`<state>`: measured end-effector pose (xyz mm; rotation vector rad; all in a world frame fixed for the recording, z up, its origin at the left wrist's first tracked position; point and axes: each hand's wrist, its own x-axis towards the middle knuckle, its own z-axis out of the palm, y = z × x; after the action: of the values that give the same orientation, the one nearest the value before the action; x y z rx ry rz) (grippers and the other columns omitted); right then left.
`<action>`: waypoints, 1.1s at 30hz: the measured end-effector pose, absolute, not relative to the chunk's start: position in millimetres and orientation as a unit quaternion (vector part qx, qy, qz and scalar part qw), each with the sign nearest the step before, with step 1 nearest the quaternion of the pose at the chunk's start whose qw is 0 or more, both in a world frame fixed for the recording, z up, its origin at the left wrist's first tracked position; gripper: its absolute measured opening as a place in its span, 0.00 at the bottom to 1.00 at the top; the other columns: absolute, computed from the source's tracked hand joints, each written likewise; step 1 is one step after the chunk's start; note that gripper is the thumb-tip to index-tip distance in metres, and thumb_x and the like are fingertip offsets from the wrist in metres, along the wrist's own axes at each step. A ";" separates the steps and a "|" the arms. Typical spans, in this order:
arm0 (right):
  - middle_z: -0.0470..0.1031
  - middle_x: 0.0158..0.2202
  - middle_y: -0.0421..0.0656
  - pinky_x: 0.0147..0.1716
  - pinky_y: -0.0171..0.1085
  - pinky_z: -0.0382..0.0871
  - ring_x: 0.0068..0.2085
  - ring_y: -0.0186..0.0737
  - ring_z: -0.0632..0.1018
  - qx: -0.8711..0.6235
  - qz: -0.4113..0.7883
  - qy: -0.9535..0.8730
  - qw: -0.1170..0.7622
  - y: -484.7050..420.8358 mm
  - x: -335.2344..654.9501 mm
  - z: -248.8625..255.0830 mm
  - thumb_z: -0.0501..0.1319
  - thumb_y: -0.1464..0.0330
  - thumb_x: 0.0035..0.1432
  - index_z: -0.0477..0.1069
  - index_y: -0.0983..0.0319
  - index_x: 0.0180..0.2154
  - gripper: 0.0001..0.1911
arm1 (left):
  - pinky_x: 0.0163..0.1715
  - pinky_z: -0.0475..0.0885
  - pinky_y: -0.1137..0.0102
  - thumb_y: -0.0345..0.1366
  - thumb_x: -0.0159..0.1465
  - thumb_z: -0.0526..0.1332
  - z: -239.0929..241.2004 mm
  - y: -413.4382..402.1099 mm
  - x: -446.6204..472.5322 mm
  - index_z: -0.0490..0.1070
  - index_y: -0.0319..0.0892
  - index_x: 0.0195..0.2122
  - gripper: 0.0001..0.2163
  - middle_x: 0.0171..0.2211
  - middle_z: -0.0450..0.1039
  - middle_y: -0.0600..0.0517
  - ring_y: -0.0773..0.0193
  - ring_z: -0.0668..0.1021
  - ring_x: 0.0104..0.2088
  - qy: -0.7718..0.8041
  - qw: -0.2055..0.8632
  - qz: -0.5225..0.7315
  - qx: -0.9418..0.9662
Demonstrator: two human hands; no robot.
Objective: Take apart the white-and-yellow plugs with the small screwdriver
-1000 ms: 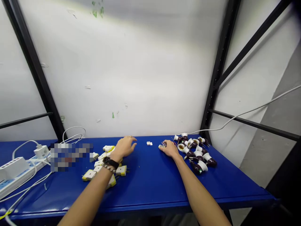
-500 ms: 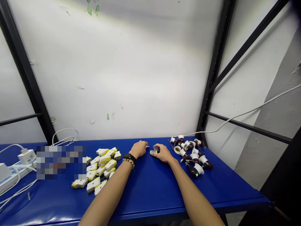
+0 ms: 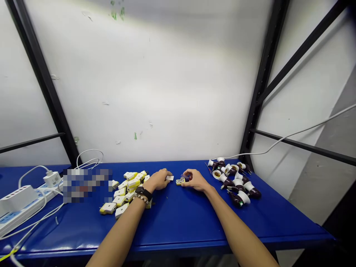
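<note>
My left hand (image 3: 159, 180) is closed, its fingertips pinching a small flat white plastic cover (image 3: 170, 178). Just right of it, my right hand (image 3: 196, 180) grips an opened yellow-and-white plug (image 3: 180, 181) whose inside faces up, with metal parts showing. A dark purple thing (image 3: 186, 177) also shows by the right fingers, too small and covered to name. Beside my left wrist lies a pile of yellow-and-white plugs (image 3: 120, 200), partly hidden by the forearm. A small gap separates the cover from the opened plug.
Several white-and-maroon lamp sockets (image 3: 237, 183) lie heaped on the right of the blue table (image 3: 178, 218). A white power strip (image 3: 27, 205) with cables stands at the left. Black shelf posts (image 3: 254, 100) and a white wall (image 3: 167, 92) bound the back.
The view has swung left, so the scene sits further right. My left hand has moved left, away from the opened plug, and the white cover in it shows more fully.
</note>
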<state>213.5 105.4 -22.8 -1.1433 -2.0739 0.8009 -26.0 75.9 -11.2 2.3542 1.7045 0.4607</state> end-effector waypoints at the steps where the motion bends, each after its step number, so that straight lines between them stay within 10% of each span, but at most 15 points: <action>1: 0.81 0.38 0.45 0.36 0.37 0.70 0.37 0.43 0.78 -0.432 0.309 -0.786 0.317 105.7 214.2 -22.7 0.76 0.66 0.39 0.78 0.64 0.40 0.23 | 0.48 0.72 0.63 0.34 0.62 0.62 -11.4 74.4 -27.4 0.77 0.46 0.52 0.16 0.51 0.77 0.43 0.48 0.79 0.49 0.573 0.104 0.161 0.797; 33: 0.81 0.31 0.42 0.33 0.36 0.69 0.34 0.43 0.78 -0.410 0.318 -0.787 0.334 102.2 206.5 -27.2 0.78 0.61 0.35 0.81 0.64 0.36 0.23 | 0.40 0.73 0.70 0.38 0.59 0.67 -18.7 65.1 -1.9 0.82 0.42 0.46 0.15 0.42 0.81 0.46 0.56 0.81 0.40 0.507 0.168 0.260 0.804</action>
<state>206.5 102.2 -27.2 -1.0711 -2.0539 0.8298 -1.9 65.1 -18.7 2.2880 1.4435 0.7384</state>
